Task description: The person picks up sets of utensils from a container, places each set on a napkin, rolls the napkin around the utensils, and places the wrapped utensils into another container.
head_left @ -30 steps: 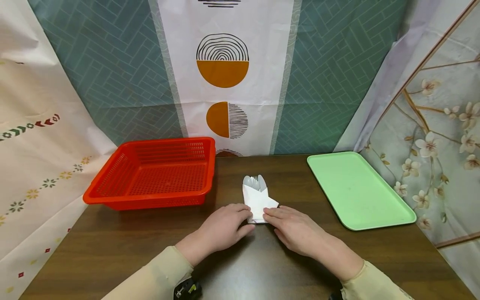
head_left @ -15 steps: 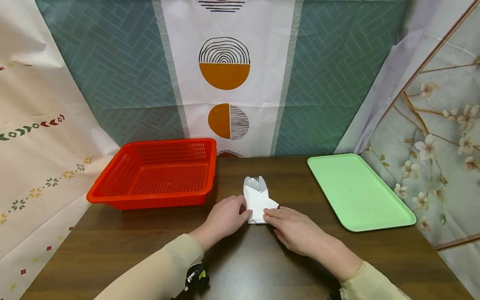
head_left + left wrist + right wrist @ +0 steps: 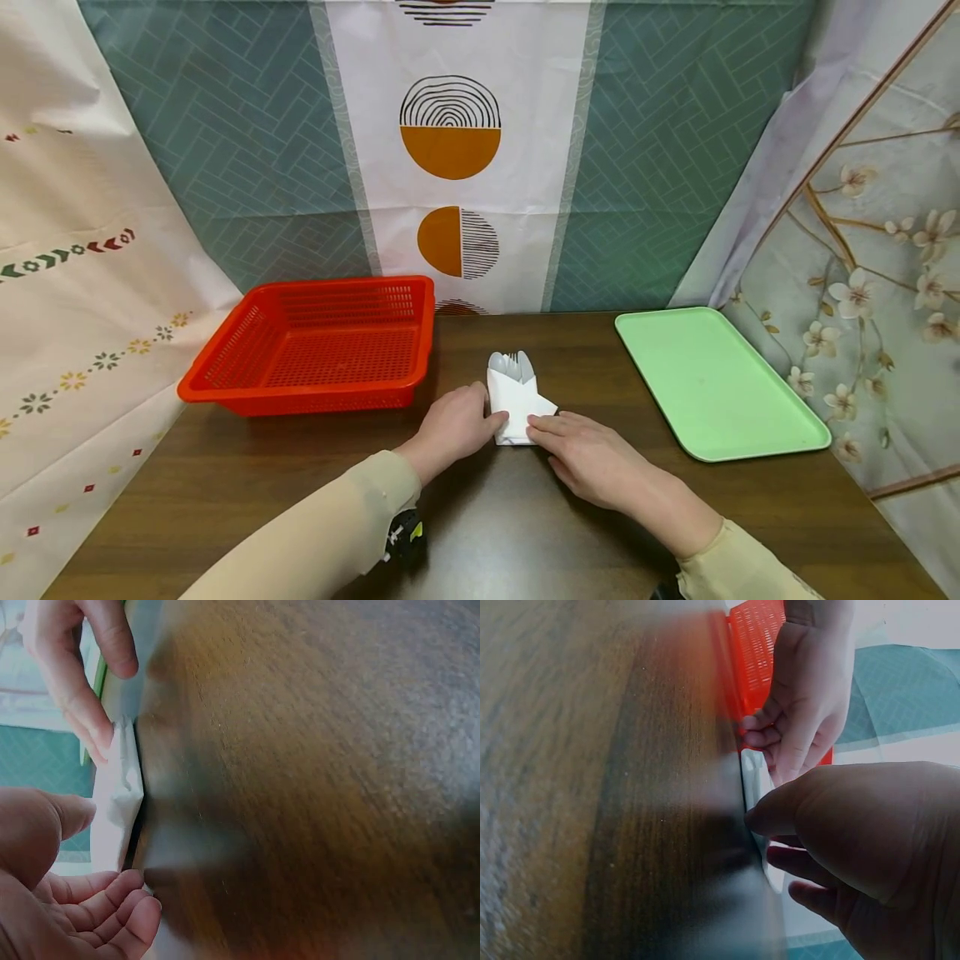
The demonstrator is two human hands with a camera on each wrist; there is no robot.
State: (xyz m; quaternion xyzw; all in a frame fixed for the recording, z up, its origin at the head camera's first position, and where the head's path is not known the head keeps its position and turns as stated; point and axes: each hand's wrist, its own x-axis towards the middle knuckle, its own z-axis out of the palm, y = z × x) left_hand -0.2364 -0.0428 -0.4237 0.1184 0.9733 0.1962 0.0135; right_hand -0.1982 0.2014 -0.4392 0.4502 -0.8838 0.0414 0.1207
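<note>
A folded white napkin [image 3: 514, 406] lies on the dark wooden table in the head view. From its pocket stick out the heads of a pale grey spoon [image 3: 497, 362], fork [image 3: 513, 364] and knife [image 3: 526, 365]. At the napkin's left side my left hand [image 3: 456, 423] pinches the edge, thumb on top and curled fingers low by the table. My right hand [image 3: 588, 458] rests straight fingertips on the napkin's lower right part, beside a pointed corner that juts right. In the left wrist view, the right thumb [image 3: 116, 645] hangs apart from the napkin [image 3: 116, 802].
A red perforated plastic basket [image 3: 416, 379] stands at the back left of the table [image 3: 480, 533]. On the right lies a light green tray [image 3: 712, 383]. Patterned cloths hang behind and along both sides.
My left hand has moved up along the napkin's left edge and now pinches it, its fingers more curled. The right hand stays in place on the napkin.
</note>
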